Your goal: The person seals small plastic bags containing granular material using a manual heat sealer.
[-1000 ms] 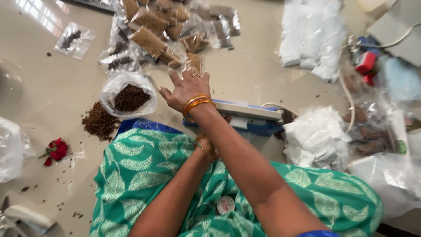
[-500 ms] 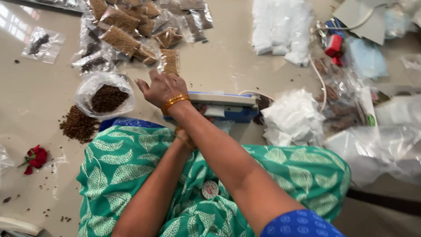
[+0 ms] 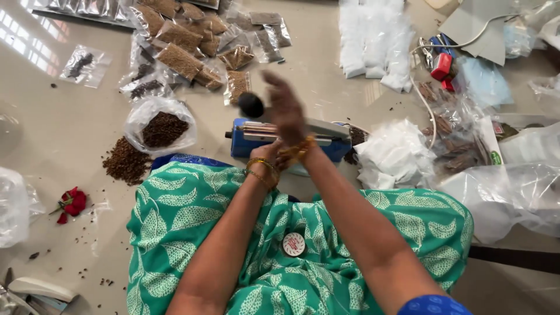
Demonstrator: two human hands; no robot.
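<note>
Right hand is raised over the blue heat sealer, fingers spread loose and motion-blurred, gripping nothing I can make out. The sealer's black knob sits just left of those fingers, near or touching; blur hides which. The sealer lies directly below the right hand, just ahead of the knees, long axis running left-right across the view, its arm seemingly lifted at the knob end. Left hand is tucked low at the sealer's near edge, mostly hidden behind the right wrist; can't tell if it's closed or what it holds. The right hand is clearly nearer the knob. The surface is a glossy beige floor, and the person sits on it in a green leaf-print garment. An open bag of brown seeds and a loose spilled pile lie left of the sealer, filled clear packets beyond it, and white empty pouches to the right. A red flower lies far left.
</note>
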